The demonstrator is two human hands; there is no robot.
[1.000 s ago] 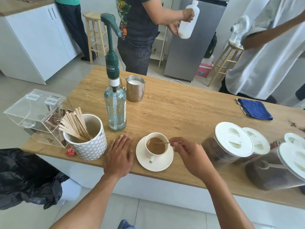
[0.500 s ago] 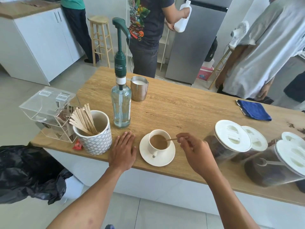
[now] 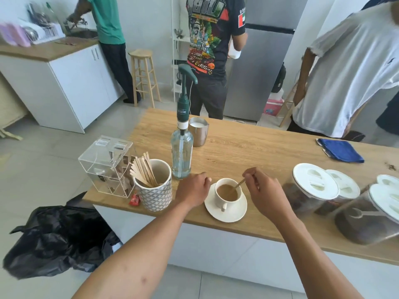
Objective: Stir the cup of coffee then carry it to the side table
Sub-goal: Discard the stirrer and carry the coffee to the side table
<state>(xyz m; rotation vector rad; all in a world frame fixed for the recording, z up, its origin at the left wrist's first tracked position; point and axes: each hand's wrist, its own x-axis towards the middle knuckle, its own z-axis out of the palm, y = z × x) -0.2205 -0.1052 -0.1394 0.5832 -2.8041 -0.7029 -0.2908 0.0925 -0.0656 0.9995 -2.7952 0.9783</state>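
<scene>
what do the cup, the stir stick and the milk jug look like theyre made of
The cup looks like glazed white ceramic: smooth glossy wall, matching saucer. The stir stick is thin, flat, pale bare wood, like those in the patterned holder. The milk jug seems brushed metal, probably stainless steel, given its dull grey sheen.

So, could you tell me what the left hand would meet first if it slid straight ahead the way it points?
Probably the pump bottle, whose base stands just beyond the left hand, slightly leftward. Depth is unclear; it might pass on the right, towards the milk jug.
</scene>
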